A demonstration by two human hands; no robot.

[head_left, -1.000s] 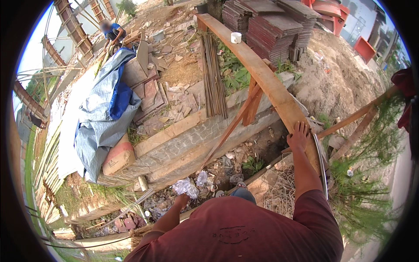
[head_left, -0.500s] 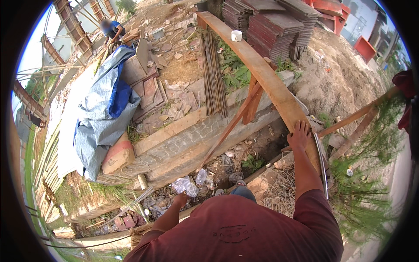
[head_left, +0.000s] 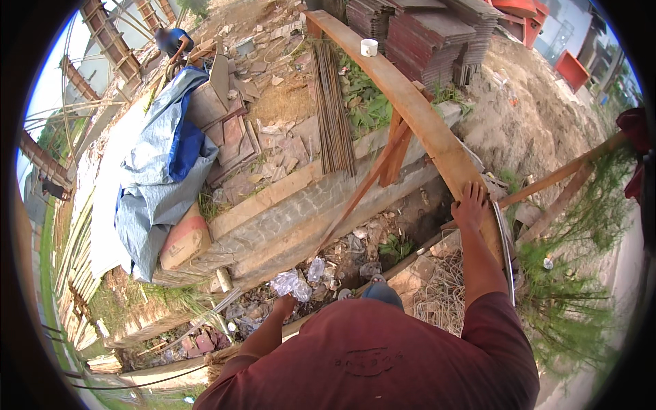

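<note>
My right hand (head_left: 470,206) lies flat on the near end of a long wooden plank (head_left: 427,130), fingers stretched out and spread. A white cup (head_left: 369,48) stands on the same plank toward its far end. Crossed wooden legs (head_left: 395,156) prop the plank from below. My left hand (head_left: 287,304) hangs low at my left side, above the littered ditch. Clear plastic bags (head_left: 290,283) lie just beyond it; whether it touches them I cannot tell. Its fingers are too small and unclear to read.
A debris-filled ditch (head_left: 369,249) runs in front of me beside a concrete wall (head_left: 273,222). Beyond are bundled steel rods (head_left: 333,113), stacked roof tiles (head_left: 434,51) and a blue-grey tarp (head_left: 160,171). Tangled wire (head_left: 441,290) lies at my right. Another person (head_left: 174,44) bends at far left.
The view has shifted slightly, so the plank and cup sit a little higher in it. My right hand stays on the plank. The far person's arm has changed position.
</note>
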